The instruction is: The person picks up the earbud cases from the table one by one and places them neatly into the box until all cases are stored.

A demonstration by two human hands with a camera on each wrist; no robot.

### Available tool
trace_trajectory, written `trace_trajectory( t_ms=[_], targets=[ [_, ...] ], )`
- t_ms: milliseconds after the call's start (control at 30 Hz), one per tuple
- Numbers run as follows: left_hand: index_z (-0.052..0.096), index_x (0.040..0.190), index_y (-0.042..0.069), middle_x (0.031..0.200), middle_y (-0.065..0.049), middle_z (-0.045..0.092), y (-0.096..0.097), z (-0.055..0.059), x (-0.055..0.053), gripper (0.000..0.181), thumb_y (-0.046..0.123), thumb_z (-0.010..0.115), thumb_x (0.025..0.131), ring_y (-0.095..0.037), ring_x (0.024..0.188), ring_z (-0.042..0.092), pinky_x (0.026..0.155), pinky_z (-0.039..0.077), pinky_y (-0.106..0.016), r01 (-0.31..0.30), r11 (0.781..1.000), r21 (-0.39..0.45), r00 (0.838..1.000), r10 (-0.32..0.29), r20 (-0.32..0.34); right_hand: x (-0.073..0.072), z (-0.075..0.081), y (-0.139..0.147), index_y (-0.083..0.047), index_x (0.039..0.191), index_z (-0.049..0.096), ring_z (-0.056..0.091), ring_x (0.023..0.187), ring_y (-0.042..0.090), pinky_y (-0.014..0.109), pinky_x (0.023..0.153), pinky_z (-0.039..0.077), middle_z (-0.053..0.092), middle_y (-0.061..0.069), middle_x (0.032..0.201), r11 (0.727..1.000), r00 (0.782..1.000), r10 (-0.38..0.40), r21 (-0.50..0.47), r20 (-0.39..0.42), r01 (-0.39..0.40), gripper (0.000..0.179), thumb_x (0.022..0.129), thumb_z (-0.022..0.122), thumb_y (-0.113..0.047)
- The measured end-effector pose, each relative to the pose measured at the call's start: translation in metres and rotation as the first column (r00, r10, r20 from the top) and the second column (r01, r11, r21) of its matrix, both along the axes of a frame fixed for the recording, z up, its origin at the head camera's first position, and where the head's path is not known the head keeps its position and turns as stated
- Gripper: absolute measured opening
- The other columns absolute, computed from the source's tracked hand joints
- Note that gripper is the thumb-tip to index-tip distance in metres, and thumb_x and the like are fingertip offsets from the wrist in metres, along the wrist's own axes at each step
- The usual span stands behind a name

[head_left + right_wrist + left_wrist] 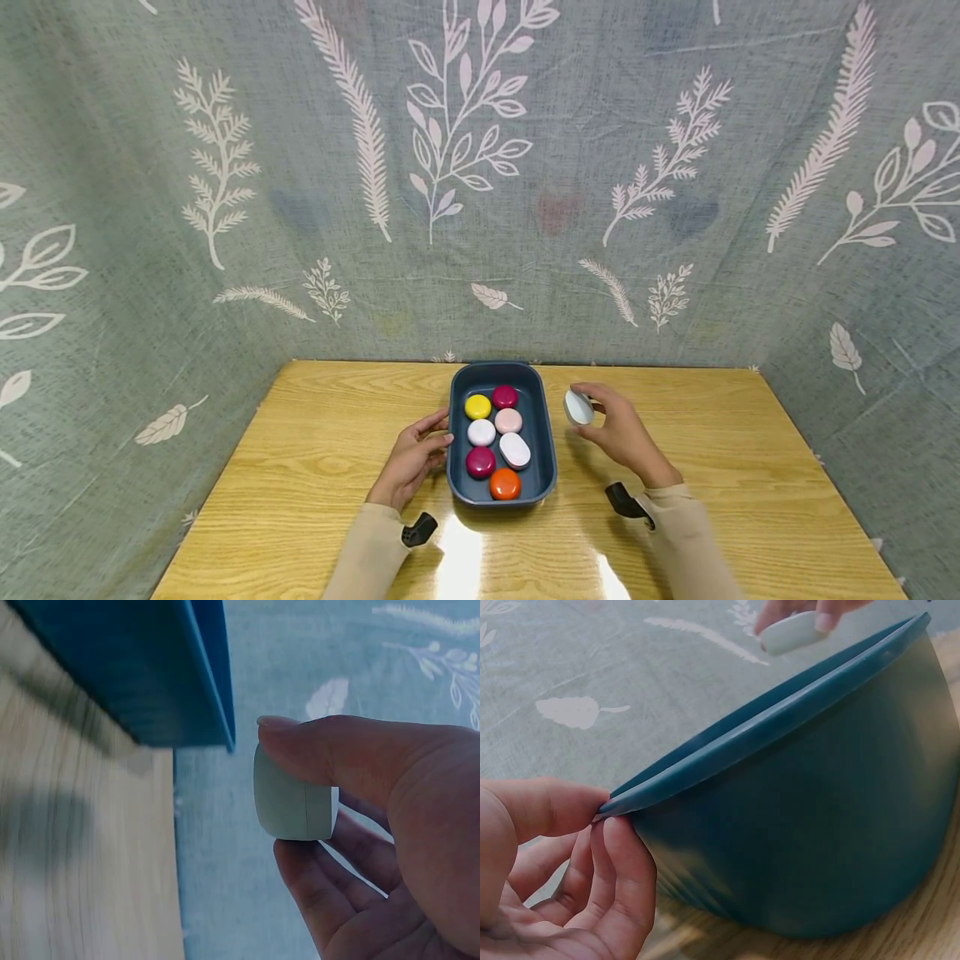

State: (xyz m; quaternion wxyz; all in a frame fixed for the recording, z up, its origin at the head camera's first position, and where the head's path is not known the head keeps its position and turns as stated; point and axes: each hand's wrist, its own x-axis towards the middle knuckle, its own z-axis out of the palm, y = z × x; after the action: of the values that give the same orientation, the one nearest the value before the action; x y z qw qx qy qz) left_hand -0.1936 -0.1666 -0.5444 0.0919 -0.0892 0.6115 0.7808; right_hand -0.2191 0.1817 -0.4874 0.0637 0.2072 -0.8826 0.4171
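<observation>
A dark blue plastic tub (553,454) stands on the table. My left hand (411,460) pinches its left rim, thumb above and fingers below, as the left wrist view shows. To the right of the tub, my right hand (621,429) holds a pale, rounded case-like piece (289,799) in the air between thumb and fingers. Several glossy pieces lie in the tub: yellow (477,407), dark magenta (505,397), pale pink (508,421), white round (482,432), white oval (515,450), another magenta (481,462) and orange (505,483).
The wooden table (322,467) extends to both sides of the tub. Grey-green cloth (480,267) with white leaf prints hangs behind it and at the sides. Black wrist cameras sit at the left cuff (375,542) and right cuff (682,533).
</observation>
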Motion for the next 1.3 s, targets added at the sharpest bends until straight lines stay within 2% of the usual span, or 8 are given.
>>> trace_trajectory(
  t_ms=[200, 467, 933, 1133, 1300],
  targets=[
    [0.054, 0.152, -0.001, 0.125, -0.013, 0.059, 0.0, -0.001, 0.0, 0.056, -0.005, 0.066, 0.098, -0.01, 0.082, 0.06, 0.068, 0.054, -0.023, -0.004, 1.0, -0.007, 1.0, 0.004, 0.003, 0.001, -0.002, -0.021, 0.009, 0.135, 0.064, 0.063, 0.12, 0.042, 0.054, 0.098, 0.057, 0.065, 0.026, 0.134, 0.997, 0.997, 0.067, -0.029, -0.028, -0.068, 0.061, 0.079, 0.086, 0.013],
    [0.052, 0.153, -0.003, 0.126, -0.013, 0.058, 0.0, 0.001, 0.002, 0.056, -0.004, 0.066, 0.098, -0.009, 0.081, 0.06, 0.066, 0.053, -0.022, -0.007, 1.0, -0.016, 1.0, 0.007, 0.0, 0.004, -0.001, -0.045, 0.008, 0.138, 0.063, 0.064, 0.12, 0.04, 0.054, 0.101, 0.056, 0.064, 0.024, 0.136, 0.988, 0.989, 0.149, -0.042, 0.017, -0.148, 0.06, 0.082, 0.085, 0.01],
    [0.052, 0.153, -0.003, 0.124, -0.012, 0.058, 0.0, 0.001, 0.002, 0.056, -0.004, 0.066, 0.099, -0.01, 0.085, 0.062, 0.068, 0.055, -0.022, -0.001, 1.0, 0.001, 1.0, 0.001, -0.008, 0.009, 0.002, -0.077, 0.004, 0.138, 0.064, 0.064, 0.118, 0.035, 0.05, 0.101, 0.056, 0.064, 0.019, 0.139, 0.969, 0.966, 0.247, 0.006, 0.07, -0.248, 0.058, 0.084, 0.085, 0.007],
    [0.05, 0.153, -0.005, 0.125, -0.012, 0.057, 0.001, 0.001, 0.002, 0.057, -0.003, 0.066, 0.099, -0.009, 0.083, 0.061, 0.068, 0.054, -0.022, 0.007, 1.0, -0.011, 1.0, -0.007, -0.02, 0.008, 0.002, -0.087, 0.001, 0.137, 0.066, 0.064, 0.116, 0.031, 0.047, 0.1, 0.056, 0.067, 0.015, 0.135, 0.947, 0.947, 0.312, 0.059, 0.077, -0.317, 0.057, 0.083, 0.087, 0.003],
    [0.052, 0.152, -0.004, 0.125, -0.012, 0.057, 0.001, 0.001, 0.0, 0.056, -0.004, 0.066, 0.098, -0.009, 0.081, 0.06, 0.067, 0.053, -0.022, -0.002, 1.0, -0.011, 1.0, 0.002, -0.003, 0.008, 0.001, -0.093, 0.001, 0.134, 0.067, 0.064, 0.113, 0.028, 0.043, 0.1, 0.056, 0.069, 0.013, 0.132, 0.915, 0.918, 0.384, 0.093, 0.095, -0.393, 0.056, 0.082, 0.088, 0.001]
  ],
)
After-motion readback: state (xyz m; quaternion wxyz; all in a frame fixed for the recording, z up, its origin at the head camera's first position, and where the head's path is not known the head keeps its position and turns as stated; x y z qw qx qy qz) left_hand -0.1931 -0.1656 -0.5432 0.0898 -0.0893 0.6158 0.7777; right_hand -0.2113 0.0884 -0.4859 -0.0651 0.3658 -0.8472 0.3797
